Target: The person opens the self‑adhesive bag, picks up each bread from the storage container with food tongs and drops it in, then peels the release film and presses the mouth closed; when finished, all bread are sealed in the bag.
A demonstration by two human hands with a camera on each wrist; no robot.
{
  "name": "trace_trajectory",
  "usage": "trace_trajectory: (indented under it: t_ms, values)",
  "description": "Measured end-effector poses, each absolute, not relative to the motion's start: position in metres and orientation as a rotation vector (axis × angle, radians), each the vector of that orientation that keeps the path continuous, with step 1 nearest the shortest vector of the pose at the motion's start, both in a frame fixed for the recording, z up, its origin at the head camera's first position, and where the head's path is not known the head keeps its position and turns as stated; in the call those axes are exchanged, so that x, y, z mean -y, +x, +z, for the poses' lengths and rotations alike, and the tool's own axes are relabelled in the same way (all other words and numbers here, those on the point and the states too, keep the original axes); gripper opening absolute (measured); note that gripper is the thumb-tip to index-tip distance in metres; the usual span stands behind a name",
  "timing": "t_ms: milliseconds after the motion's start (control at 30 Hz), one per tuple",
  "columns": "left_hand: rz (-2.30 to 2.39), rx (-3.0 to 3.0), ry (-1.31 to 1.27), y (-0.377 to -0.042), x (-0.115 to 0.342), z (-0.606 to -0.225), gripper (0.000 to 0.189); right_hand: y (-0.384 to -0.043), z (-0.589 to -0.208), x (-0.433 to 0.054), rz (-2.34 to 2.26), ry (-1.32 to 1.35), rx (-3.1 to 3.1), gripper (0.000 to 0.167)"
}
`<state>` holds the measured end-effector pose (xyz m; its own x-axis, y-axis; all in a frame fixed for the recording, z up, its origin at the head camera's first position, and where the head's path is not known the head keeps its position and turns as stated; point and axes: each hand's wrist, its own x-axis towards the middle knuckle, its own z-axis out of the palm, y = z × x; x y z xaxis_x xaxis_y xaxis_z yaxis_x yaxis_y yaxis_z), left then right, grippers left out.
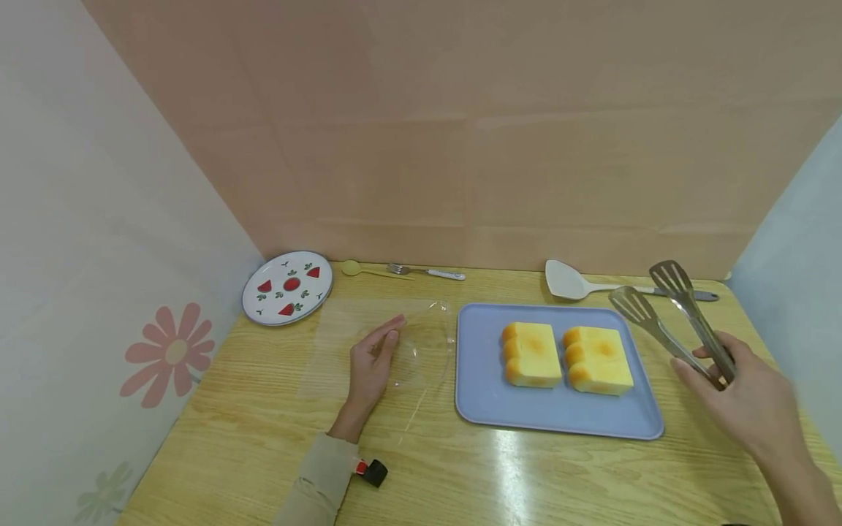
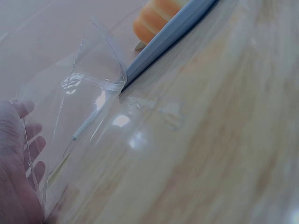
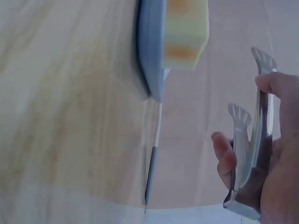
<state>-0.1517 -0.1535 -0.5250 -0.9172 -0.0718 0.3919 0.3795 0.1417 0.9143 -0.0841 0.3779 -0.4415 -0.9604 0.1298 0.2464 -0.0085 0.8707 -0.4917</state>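
My left hand [image 1: 370, 365] holds a clear plastic bag [image 1: 424, 347] above the table, left of the tray. In the left wrist view, thumb and fingers lie on either side of the bag's film [image 2: 93, 98]. On the right, my right hand [image 1: 756, 398] grips metal tongs [image 1: 707, 336] near their closed end; the slotted tips stand apart with nothing between them. Two bread slices, a left one [image 1: 536, 354] and a right one [image 1: 598, 361], lie side by side on a blue-grey tray [image 1: 487, 405]. The tongs are to the right of the tray.
A white plate with a fruit pattern [image 1: 272, 303] sits at the back left. Along the back edge lie a yellow spoon [image 1: 351, 268], a fork [image 1: 444, 275] and a white spatula with a grey handle [image 1: 566, 283]. Walls border the table behind and on both sides.
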Motion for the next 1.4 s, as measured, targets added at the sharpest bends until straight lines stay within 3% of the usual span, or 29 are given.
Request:
trace_trajectory:
  t_ms: [67, 167, 833, 1400]
  values:
    - [-1.832, 2.079, -0.304, -0.152, 0.154, -0.525, 0.024, -0.083, -0.440, -0.375, 0.714, -0.032, 2.771, 0.048]
    - [-1.829, 2.077, -0.310, -0.152, 0.154, -0.526, 0.024, -0.082, -0.437, -0.372, 0.700, 0.051, 2.792, 0.045]
    - [-1.820, 2.066, -0.309, -0.151, 0.154, -0.524, 0.024, -0.090, -0.417, -0.345, 0.341, 0.538, 2.928, 0.084]
    - [-1.802, 2.072, -0.326, -0.152, 0.154, -0.527, 0.024, -0.123, -0.397, -0.340, 0.045, 0.991, 2.673, 0.094]
